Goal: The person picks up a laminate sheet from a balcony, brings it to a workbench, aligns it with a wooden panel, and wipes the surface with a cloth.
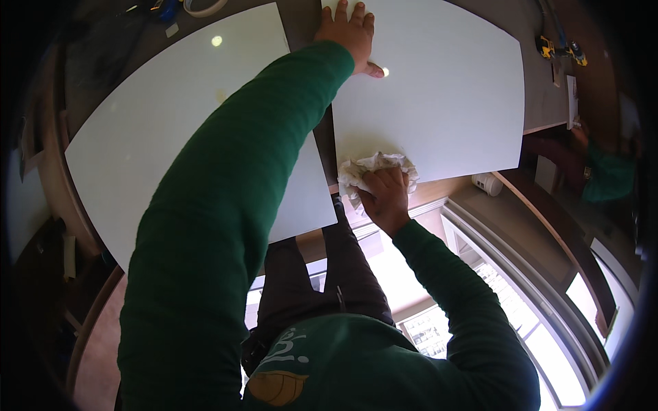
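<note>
Two glossy white panels lie side by side on a dark worktop, with a narrow gap between them. My left hand [348, 34] rests flat with fingers spread on the far left part of the right panel [445, 96]. At that panel's near left corner, my right hand [388, 198] grips a crumpled white cloth [373, 166] and presses it against the surface and edge. The left panel [205, 130] is partly covered by my left forearm. Its surface carries a faint yellowish spot and a bright reflection.
Yellow-and-black power tools [561, 50] lie at the far right of the worktop [538, 103]. At the far left are a roll of tape [204, 7] and a blue object [166, 9]. A white cylindrical container [487, 183] is below the right panel's near edge. Bright windows are behind my right arm.
</note>
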`<state>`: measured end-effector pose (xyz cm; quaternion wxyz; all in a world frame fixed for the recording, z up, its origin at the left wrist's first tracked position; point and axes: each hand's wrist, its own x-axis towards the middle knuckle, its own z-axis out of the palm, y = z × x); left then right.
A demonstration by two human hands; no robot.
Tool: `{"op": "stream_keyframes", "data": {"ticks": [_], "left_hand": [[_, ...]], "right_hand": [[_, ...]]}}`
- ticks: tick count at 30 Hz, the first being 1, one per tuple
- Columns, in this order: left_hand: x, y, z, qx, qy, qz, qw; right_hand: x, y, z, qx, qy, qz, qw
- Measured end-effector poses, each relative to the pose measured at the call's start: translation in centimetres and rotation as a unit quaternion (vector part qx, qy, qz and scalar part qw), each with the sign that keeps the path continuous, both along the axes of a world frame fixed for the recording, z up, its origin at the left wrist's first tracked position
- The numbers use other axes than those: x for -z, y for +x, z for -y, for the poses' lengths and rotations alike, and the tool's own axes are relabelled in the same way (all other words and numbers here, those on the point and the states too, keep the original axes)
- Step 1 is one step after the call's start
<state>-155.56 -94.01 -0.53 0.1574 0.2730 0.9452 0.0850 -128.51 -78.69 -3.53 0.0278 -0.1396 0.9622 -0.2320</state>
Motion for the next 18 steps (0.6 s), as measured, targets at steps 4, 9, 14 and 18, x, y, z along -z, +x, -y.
{"op": "stream_keyframes", "data": {"ticks": [4, 9, 14, 18], "left_hand": [[0.8, -0.7, -1.5, -0.013, -0.028, 0.042, 0.999], [4.1, -1.0, -1.7, 0.008, -0.043, -0.074, 0.996], [4.5, -1.5, -0.2, 0.035, -0.066, -0.101, 0.992], [3.3, -1.5, -2.4, 0.045, -0.089, -0.086, 0.991]], "right_hand": [[1.5, -2.0, 1.6, 0.005, -0.004, -0.050, 0.999], [2.1, -9.7, 5.4, 0.107, -0.007, -0.088, 0.990], [3.8, -5.5, -2.5, 0.070, 0.037, -0.097, 0.992], [5.2, -7.0, -23.3, 0.277, 0.126, -0.146, 0.941]]}}
